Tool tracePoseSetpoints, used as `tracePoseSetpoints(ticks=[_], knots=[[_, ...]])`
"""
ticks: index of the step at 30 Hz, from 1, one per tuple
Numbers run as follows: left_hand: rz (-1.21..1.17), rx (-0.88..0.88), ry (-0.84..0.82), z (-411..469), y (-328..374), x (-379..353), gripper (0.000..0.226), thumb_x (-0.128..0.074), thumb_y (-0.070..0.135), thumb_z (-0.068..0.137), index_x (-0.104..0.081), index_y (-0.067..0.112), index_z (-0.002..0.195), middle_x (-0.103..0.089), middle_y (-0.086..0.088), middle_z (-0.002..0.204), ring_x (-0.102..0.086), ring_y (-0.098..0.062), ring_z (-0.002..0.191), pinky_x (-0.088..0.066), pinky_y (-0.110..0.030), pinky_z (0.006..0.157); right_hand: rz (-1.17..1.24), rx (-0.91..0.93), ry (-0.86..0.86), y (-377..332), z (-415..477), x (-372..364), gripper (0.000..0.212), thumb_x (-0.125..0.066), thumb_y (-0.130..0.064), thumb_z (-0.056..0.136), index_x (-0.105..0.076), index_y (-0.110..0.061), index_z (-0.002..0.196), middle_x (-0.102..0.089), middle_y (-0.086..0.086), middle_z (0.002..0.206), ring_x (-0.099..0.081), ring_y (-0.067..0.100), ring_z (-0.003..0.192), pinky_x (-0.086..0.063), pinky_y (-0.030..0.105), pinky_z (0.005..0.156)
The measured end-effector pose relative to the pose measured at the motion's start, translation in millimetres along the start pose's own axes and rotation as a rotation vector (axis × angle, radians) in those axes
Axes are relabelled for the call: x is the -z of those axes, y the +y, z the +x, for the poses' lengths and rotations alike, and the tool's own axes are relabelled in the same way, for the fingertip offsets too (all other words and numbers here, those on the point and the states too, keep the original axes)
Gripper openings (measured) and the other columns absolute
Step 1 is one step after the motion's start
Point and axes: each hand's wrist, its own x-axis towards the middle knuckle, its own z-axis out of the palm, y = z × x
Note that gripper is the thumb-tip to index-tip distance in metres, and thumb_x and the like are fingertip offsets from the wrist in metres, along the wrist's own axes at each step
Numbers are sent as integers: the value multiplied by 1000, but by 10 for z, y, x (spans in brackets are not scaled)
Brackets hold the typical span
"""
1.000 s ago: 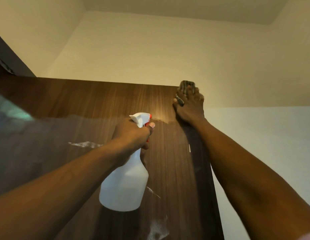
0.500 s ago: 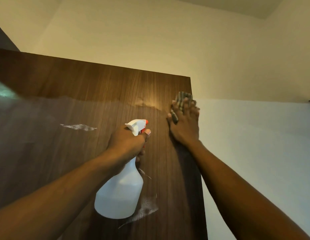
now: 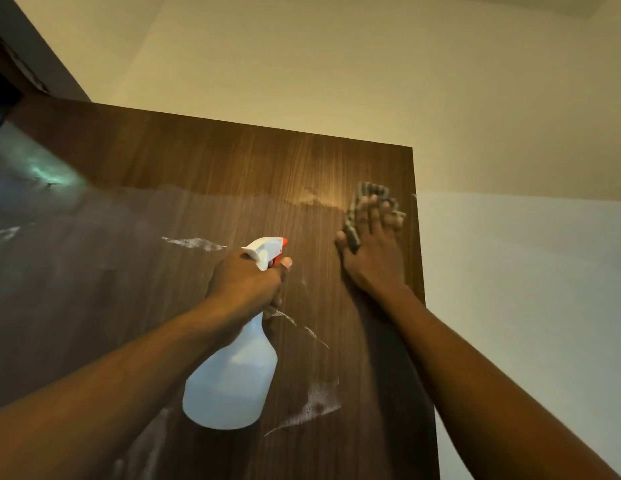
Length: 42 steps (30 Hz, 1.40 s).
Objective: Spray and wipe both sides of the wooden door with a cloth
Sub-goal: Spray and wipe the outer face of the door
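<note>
View: seen from the person's head, looking up along a wooden door (image 3: 233, 161) whose top edge and right edge meet in a corner at upper right.

Wooden door: dark brown with vertical grain. A wet sheen covers most of the face below a dry band along the top edge.

Right hand (image 3: 373, 251): laid flat on the door just below its top right corner, close to the right edge. The fingers are straight and spread and press down on a cloth. The thumb sticks out to the left, with a fold of the cloth beside it.

Cloth (image 3: 369, 192): grey-green and bunched, lying against the door under the right hand's fingers. Its upper part shows above the fingertips.

Left hand (image 3: 246, 282): near the middle of the door and left of the right hand, wrapped round the neck of a spray bottle, with one fingertip by the trigger.

Spray bottle (image 3: 233, 382): white plastic body hanging below the left hand. It has a white head and a red nozzle tip aimed up and to the right, toward the door.

Foam streaks (image 3: 316, 407): white patches on the door, one just left of the bottle's head and others below and to the right of the bottle.

Wall (image 3: 510, 306): pale, beyond the door's right edge, and cream above the top edge.

Dark frame (image 3: 11, 64): at the upper left corner of the view. Its details are unclear.
</note>
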Motion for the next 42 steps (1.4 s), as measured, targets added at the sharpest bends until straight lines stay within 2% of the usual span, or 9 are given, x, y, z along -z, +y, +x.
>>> tracePoseSetpoints(ticks=[3, 6, 10, 15, 23, 27, 30, 35, 42], knots=[[1, 0, 4, 1, -18, -33, 38, -65, 43, 84, -60, 11, 104, -70, -7, 79, -69, -23, 69, -58, -43, 81, -28, 205, -58, -280, -313, -124, 79, -15, -66, 98, 6, -19, 158, 11, 3, 166, 18, 20, 151, 0, 49, 123], [47, -19, 39, -35, -70, -60, 53, -66, 45, 83, -53, 16, 125, -65, -4, 110, -65, -25, 94, -55, -44, 89, 15, 342, -84, -87, -837, -100, 78, -18, -67, 98, -6, -20, 159, 3, 2, 166, 12, 18, 152, -7, 48, 124], [59, -29, 39, -62, -122, -25, 56, -65, 44, 84, -48, 17, 130, -59, -4, 119, -60, -26, 105, -52, -43, 95, -56, 170, -22, 402, -979, 8, 75, -18, -63, 100, -6, -19, 159, 3, 4, 166, 8, 21, 153, -12, 52, 123], [33, -40, 74, 48, -120, 145, 51, -64, 43, 85, -51, 16, 126, -62, -8, 114, -63, -24, 95, -56, -36, 82, 0, 28, 12, -165, -42, -20, 80, -15, -66, 97, 5, -19, 158, 10, 6, 166, 17, 24, 151, 4, 50, 123], [-23, -42, 60, 17, -195, 537, 30, -60, 36, 89, -54, 15, 110, -64, -7, 88, -62, -20, 70, -51, -23, 62, 16, 412, -71, -740, -799, -311, 70, -21, -60, 100, -7, -25, 159, 1, -1, 166, 12, 18, 152, -8, 48, 124], [-11, -52, 56, 48, -312, 843, 25, -59, 38, 89, -52, 19, 104, -61, -1, 80, -60, -16, 62, -46, -17, 50, -10, 185, -13, -366, -823, -173, 67, -17, -61, 99, -4, -31, 158, 7, -2, 166, 13, 21, 152, -10, 49, 123], [-5, -31, 54, 115, -399, 995, 33, -59, 38, 89, -55, 14, 112, -63, -4, 82, -60, -16, 61, -46, -19, 50, 4, -7, 54, -572, -391, -156, 67, -17, -60, 99, 0, -32, 158, 10, 3, 166, 17, 25, 151, -3, 51, 123], [-10, -45, 45, 254, -514, 1145, 43, -59, 38, 89, -52, 12, 123, -64, -6, 88, -60, -16, 61, -47, -21, 51, -47, 65, -2, -1359, 53, -335, 70, -18, -59, 102, 7, -26, 158, 16, 4, 165, 20, 26, 150, 12, 46, 122], [23, -15, 76, 398, -690, 1533, 40, -60, 43, 88, -60, 9, 109, -67, -6, 81, -63, -18, 60, -47, -24, 50, -65, 233, -145, -1224, -855, -277, 69, -16, -64, 98, 9, -38, 156, 19, -6, 164, 22, 22, 150, -8, 49, 122]])
